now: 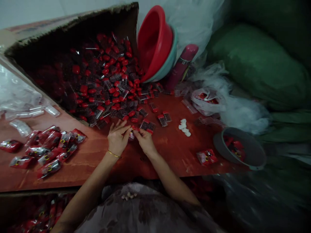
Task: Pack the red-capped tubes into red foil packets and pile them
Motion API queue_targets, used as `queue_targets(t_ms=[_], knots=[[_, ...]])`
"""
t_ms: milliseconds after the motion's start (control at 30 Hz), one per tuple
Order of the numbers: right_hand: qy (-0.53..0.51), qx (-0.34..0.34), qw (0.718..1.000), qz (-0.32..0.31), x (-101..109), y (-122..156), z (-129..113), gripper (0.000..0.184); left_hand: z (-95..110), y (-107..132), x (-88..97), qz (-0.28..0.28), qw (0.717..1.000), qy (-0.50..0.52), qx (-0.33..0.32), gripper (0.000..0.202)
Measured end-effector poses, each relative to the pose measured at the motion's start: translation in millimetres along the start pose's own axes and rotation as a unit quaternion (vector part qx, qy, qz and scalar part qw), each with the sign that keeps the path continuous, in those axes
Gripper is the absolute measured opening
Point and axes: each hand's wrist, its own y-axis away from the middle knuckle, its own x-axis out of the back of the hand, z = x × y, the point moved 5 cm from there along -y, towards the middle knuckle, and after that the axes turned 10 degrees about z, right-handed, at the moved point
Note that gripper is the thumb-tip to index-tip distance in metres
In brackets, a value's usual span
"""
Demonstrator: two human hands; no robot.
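My left hand [118,138], with a gold bracelet at the wrist, pinches a small red-topped transparent plastic container [132,135] from the left. My right hand [145,142] holds the same piece from the other side, thumb and fingers pressed together. The fingers hide much of it, so its details cannot be made out. Just beyond my hands lie several loose red-capped transparent containers [162,119] with dark contents. They spill from a large heap [114,81] inside a tipped cardboard box [24,69]. To the right sits a little group of white discs [184,127].
Red packets [52,145] are piled on the table's [97,168] left side. At the right are another packet [206,157] and a grey basin [255,161] holding red pieces. Behind stand a red basin [157,42], a flask [181,66], plastic bags [252,116] and green sacks [255,64].
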Motion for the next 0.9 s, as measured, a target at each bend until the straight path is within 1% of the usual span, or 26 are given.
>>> queue_targets(t_ms=[33,67,100,133,200,233,267,333,367,433,533,600,700,767,833,900], knots=[[-0.008,-0.008,1.0,-0.001,-0.6,-0.6,1.9,0.034,-1.3,1.6,0.9,0.009,0.998,0.038,0.039,0.028],[-0.003,-0.007,1.0,0.004,0.3,-0.4,2.5,0.035,-4.0,4.4,1.5,0.016,0.992,0.084,0.094,0.036],[0.012,0.001,1.0,0.016,2.6,0.6,1.5,0.035,-7.7,8.7,0.8,0.015,0.977,0.137,0.161,0.044],[0.031,0.015,0.999,0.029,5.0,2.2,-0.7,0.035,-11.0,14.7,-1.7,0.003,0.953,0.194,0.232,0.049],[0.069,0.049,0.995,0.047,8.3,7.2,-7.2,0.034,-13.6,29.1,-9.3,-0.032,0.889,0.29,0.354,0.049],[0.084,0.067,0.993,0.049,8.4,10.3,-10.7,0.033,-13.0,35.5,-12.5,-0.04,0.859,0.326,0.393,0.046],[0.098,0.083,0.991,0.046,7.5,13.5,-13.8,0.031,-12.2,40.3,-14.6,-0.034,0.836,0.353,0.419,0.044],[0.131,0.112,0.984,0.039,4.3,19.6,-18.5,0.03,-11.7,45.7,-16.5,0.009,0.808,0.388,0.443,0.039],[0.149,0.126,0.98,0.039,2.9,22.1,-20.2,0.03,-11.8,46.8,-17.4,0.031,0.799,0.4,0.448,0.038],[0.182,0.152,0.97,0.048,1.7,25.6,-22.4,0.033,-11.7,47.0,-20.4,0.047,0.789,0.413,0.452,0.036],[0.188,0.172,0.965,0.06,3.2,26.9,-23.0,0.035,-12.2,45.8,-22.8,0.053,0.783,0.408,0.466,0.034],[0.162,0.168,0.97,0.063,4.7,26.6,-22.2,0.03,-11.7,46.2,-23.0,0.056,0.767,0.412,0.488,0.035],[0.129,0.152,0.977,0.08,7.0,27.5,-20.7,0.021,-6.9,47.0,-24.4,0.032,0.736,0.443,0.511,0.04],[0.132,0.143,0.977,0.085,9.0,28.2,-20.8,0.021,-5.4,45.9,-23.9,0.025,0.728,0.453,0.513,0.041],[0.156,0.151,0.974,0.06,12.9,25.5,-23.0,0.025,-7.7,43.4,-22.1,0.034,0.725,0.45,0.52,0.04],[0.211,0.193,0.958,0.017,21.9,16.3,-28.1,0.03,-11.4,40.2,-21.0,0.032,0.711,0.449,0.54,0.036]])
